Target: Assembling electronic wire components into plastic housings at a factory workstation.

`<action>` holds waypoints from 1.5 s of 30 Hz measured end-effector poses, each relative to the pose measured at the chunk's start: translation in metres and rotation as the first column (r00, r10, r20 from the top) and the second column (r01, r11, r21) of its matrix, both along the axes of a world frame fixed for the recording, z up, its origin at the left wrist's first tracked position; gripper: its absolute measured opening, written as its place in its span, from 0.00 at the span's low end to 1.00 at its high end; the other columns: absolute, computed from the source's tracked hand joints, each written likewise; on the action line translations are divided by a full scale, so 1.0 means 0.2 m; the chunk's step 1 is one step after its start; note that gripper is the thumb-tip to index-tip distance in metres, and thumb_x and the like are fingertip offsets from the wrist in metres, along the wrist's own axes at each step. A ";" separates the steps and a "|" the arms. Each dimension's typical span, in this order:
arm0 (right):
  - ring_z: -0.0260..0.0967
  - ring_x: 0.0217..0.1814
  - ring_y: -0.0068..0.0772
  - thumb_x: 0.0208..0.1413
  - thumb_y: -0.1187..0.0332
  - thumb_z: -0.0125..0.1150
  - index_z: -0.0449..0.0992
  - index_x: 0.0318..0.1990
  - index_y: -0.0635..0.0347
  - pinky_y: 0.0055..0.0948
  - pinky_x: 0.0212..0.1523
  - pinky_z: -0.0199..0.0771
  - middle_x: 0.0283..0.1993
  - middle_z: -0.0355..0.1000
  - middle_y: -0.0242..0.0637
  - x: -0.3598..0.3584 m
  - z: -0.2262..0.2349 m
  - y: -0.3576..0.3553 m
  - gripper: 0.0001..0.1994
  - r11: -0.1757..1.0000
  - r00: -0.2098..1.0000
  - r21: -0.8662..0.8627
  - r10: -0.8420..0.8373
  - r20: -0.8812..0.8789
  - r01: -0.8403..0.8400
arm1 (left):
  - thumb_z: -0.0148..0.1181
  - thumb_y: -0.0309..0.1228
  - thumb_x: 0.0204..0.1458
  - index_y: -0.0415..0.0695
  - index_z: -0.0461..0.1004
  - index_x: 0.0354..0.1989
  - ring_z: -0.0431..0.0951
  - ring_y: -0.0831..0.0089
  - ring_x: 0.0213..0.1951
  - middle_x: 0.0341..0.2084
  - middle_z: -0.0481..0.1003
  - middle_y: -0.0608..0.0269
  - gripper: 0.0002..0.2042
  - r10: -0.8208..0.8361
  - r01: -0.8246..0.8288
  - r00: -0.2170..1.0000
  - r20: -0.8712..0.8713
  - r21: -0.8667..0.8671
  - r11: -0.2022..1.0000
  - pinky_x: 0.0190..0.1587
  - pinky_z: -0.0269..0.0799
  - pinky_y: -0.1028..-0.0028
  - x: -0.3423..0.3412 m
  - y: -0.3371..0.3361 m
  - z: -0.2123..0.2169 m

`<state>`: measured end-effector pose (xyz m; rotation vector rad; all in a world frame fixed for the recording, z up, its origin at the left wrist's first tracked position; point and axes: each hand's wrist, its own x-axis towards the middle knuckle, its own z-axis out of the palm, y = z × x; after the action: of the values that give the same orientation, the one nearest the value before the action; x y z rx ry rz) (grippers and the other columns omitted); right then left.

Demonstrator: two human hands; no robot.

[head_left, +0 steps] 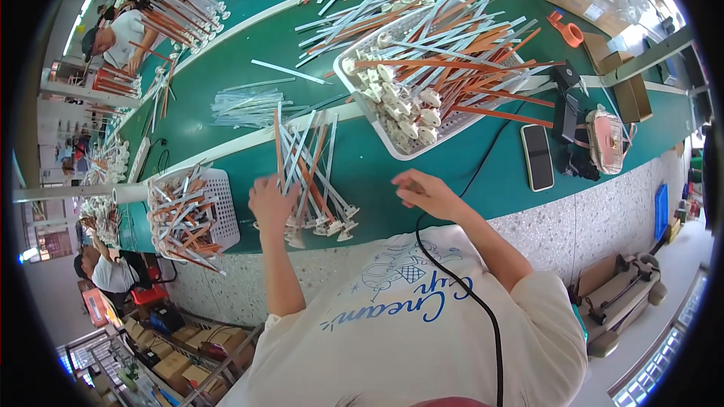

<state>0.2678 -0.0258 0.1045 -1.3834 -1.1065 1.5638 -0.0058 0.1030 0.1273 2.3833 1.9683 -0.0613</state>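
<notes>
My left hand [273, 202] is at the left side of a loose bundle of flat strips [308, 169], white and orange-brown, with white plastic ends pointing toward me. Its fingers look apart and loosely bent; whether they touch the strips I cannot make out. My right hand [430, 194] hovers near the table's front edge, right of the bundle, with fingers loosely bent and nothing visible in them. Beyond it stands a large white plastic basket [403, 152] heaped with similar strips, their white ends facing me.
At my left sits a smaller white basket [225, 211] of strips. Clear strips [249, 108] lie across the green table [347, 173]. On the right are a phone [537, 157], a pink clear bag [605, 142], an orange tape dispenser [566, 30] and a black cable [483, 298]. Co-workers sit at left.
</notes>
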 end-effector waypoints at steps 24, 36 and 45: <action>0.67 0.30 0.22 0.51 0.68 0.51 0.66 0.42 0.61 0.20 0.32 0.68 0.34 0.69 0.34 0.04 -0.07 -0.34 0.12 0.952 0.951 -0.045 -0.299 0.074 0.303 | 0.49 0.33 0.48 0.49 0.64 0.43 0.70 0.59 0.34 0.35 0.64 0.54 0.13 -0.704 0.806 0.582 0.407 -0.171 0.567 0.39 0.65 0.66 1.49 0.61 0.07; 0.65 0.30 0.19 0.52 0.69 0.50 0.66 0.42 0.62 0.18 0.32 0.67 0.32 0.68 0.33 0.02 -0.04 -0.36 0.11 0.943 0.943 -0.040 -0.329 0.046 0.331 | 0.41 0.33 0.53 0.42 0.62 0.31 0.68 0.50 0.26 0.23 0.67 0.47 0.08 -0.655 0.571 0.478 0.585 0.359 0.738 0.30 0.64 0.58 1.43 0.73 0.09; 0.64 0.30 0.18 0.52 0.71 0.49 0.66 0.42 0.62 0.18 0.33 0.66 0.32 0.67 0.32 0.05 -0.09 -0.36 0.10 0.927 0.932 -0.100 -0.362 0.010 0.361 | 0.37 0.38 0.56 0.41 0.64 0.26 0.62 0.76 0.22 0.15 0.61 0.64 0.14 -0.386 0.103 0.097 0.917 0.376 0.921 0.31 0.59 0.76 0.60 0.72 0.68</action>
<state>0.2772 -0.0979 0.0868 -1.5457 -0.7220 1.3662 0.1152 0.2464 0.2641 1.7820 0.8403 1.4328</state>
